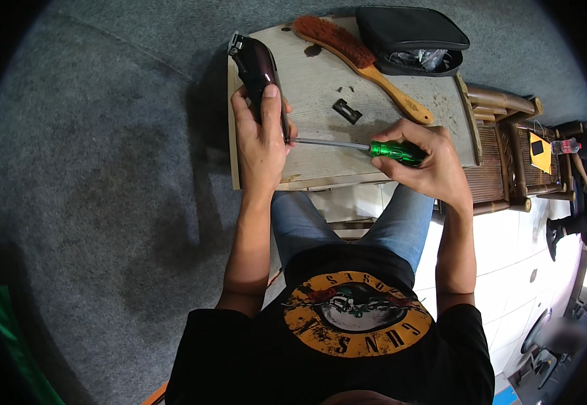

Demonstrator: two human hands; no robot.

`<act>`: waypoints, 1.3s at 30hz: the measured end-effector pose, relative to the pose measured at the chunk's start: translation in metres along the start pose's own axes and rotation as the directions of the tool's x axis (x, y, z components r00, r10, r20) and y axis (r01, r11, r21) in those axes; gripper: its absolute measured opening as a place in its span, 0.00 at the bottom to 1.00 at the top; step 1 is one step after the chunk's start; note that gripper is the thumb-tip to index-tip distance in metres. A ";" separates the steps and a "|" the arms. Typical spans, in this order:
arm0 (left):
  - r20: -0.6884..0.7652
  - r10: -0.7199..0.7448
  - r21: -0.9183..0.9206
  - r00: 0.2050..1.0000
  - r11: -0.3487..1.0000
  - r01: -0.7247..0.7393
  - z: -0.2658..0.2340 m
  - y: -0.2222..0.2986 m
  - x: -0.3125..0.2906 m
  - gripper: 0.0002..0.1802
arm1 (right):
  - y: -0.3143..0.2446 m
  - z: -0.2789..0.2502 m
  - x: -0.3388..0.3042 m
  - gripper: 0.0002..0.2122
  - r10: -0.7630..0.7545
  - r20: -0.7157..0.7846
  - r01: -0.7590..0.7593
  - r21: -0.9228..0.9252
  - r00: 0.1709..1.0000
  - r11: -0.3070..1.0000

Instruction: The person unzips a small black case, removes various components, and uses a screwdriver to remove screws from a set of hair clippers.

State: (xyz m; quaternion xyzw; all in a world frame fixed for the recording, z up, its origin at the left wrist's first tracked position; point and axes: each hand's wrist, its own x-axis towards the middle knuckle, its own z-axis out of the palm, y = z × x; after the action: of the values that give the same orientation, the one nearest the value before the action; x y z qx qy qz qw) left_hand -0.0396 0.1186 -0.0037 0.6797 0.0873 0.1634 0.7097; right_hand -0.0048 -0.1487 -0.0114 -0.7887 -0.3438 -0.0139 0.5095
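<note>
My left hand [261, 138] is wrapped round a dark maroon hair clipper [259, 64], its metal blade end pointing away from me. In my right hand [430, 162] is a screwdriver [396, 152] with a green see-through handle and a long metal shaft. The shaft runs leftward, and its tip meets the lower right side of the clipper beside my left fingers. What exactly the tip touches is too small to tell. A small black plastic part [347, 111] lies on the table between my hands, with a few tiny dark bits beyond it.
A wooden-handled brush [391, 88] with reddish bristles lies across the pale wooden table [327, 165]. Behind it stands an open black zip case [411, 30] with clear plastic inside. To the right are a bamboo bench [489, 162], a bottle [565, 146] and another person [580, 216].
</note>
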 end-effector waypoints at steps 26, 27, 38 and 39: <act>-0.019 -0.006 0.019 1.000 1.000 0.006 0.002 -0.004 0.002 0.20 | 0.006 -0.004 -0.001 0.16 -0.139 -0.068 0.129 -0.123 0.988 0.984; -0.033 -0.012 0.009 0.999 1.000 0.012 0.003 -0.003 0.001 0.20 | 0.004 -0.004 0.000 0.16 -0.119 -0.064 0.111 -0.119 0.991 0.987; -0.035 0.000 0.034 0.999 0.999 0.001 0.001 -0.004 0.000 0.20 | 0.005 -0.002 -0.003 0.13 -0.145 -0.024 0.133 -0.273 0.989 0.953; -0.036 -0.002 0.029 0.999 1.000 0.003 0.001 -0.003 0.000 0.21 | 0.004 -0.002 -0.002 0.13 -0.155 -0.029 0.141 -0.274 0.988 0.951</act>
State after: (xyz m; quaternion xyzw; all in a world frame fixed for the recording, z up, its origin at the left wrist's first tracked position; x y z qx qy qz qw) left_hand -0.0385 0.1173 -0.0069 0.6866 0.1034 0.1735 0.6984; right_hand -0.0034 -0.1525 -0.0146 -0.8223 -0.3841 -0.1185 0.4029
